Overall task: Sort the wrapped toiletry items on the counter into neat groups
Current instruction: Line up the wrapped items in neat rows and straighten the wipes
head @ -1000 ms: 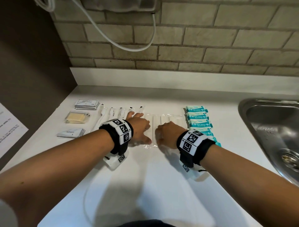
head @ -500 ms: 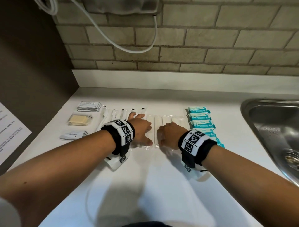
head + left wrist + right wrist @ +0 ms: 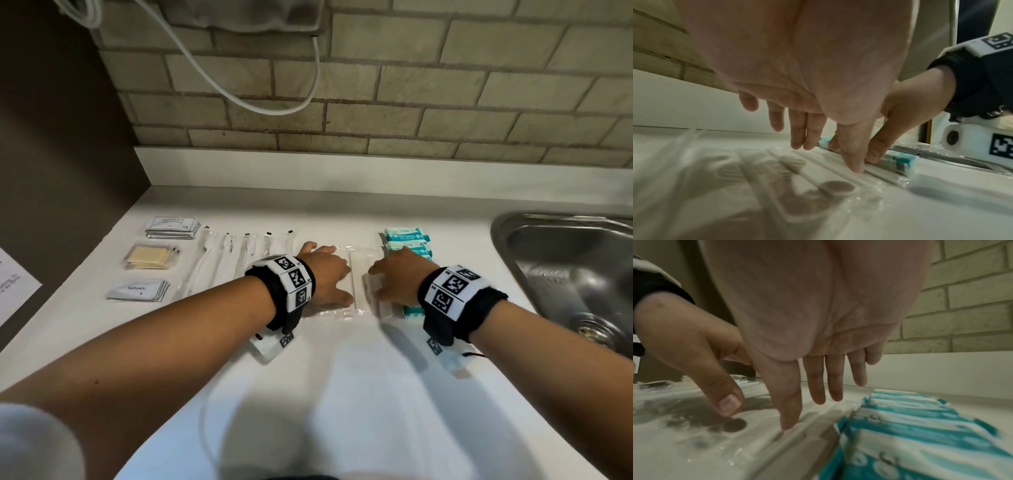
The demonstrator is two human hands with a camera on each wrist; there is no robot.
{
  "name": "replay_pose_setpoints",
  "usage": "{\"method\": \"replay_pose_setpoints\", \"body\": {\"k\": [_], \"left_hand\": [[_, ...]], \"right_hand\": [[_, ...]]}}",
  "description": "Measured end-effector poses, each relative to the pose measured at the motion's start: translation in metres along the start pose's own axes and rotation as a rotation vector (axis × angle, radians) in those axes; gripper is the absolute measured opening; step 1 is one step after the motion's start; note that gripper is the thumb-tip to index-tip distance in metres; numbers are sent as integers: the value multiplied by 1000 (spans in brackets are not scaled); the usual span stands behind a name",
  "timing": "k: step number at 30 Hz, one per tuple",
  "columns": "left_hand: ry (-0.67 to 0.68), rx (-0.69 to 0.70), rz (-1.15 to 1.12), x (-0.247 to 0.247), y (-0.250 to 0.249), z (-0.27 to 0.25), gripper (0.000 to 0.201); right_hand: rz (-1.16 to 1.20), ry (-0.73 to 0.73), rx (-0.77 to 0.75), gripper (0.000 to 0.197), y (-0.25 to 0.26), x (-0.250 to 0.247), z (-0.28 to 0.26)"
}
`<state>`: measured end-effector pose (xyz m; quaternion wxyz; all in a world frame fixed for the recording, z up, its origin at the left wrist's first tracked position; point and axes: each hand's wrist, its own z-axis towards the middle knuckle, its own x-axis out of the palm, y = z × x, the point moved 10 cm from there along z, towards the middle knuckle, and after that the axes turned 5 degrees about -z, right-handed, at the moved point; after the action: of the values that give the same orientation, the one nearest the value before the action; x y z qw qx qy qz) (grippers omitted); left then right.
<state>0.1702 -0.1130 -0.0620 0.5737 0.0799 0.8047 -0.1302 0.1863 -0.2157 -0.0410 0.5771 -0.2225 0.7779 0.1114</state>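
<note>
A white counter (image 3: 335,394) runs under a brick wall (image 3: 411,85), with a dark panel (image 3: 51,137) at the left. From the left lie sachet stacks (image 3: 172,226), a pack of yellowish pads (image 3: 149,257), and wrapped toothbrushes (image 3: 219,260). In the middle, flat clear packets (image 3: 358,274) lie side by side; the left hand (image 3: 325,274) and right hand (image 3: 399,279) rest on them, fingers straight, slightly spread, thumbs touching the wrap. Teal wipe packs (image 3: 407,240) sit just right. A steel sink (image 3: 565,260) at far right holds water drops.
</note>
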Motion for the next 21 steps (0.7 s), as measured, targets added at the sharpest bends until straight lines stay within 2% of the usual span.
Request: {"method": "replay_pose_setpoints", "body": {"k": [5, 11, 16, 21], "left_hand": [[-29, 65, 30, 7, -31, 5, 69], [-26, 58, 54, 8, -30, 9, 65], [11, 33, 15, 18, -26, 14, 73], [18, 31, -14, 18, -24, 15, 73]], "right_hand": [[-210, 57, -80, 44, 2, 21, 6], [-160, 20, -110, 29, 3, 22, 14], [-137, 7, -94, 36, 0, 22, 17], [-108, -19, -86, 39, 0, 16, 13]]}}
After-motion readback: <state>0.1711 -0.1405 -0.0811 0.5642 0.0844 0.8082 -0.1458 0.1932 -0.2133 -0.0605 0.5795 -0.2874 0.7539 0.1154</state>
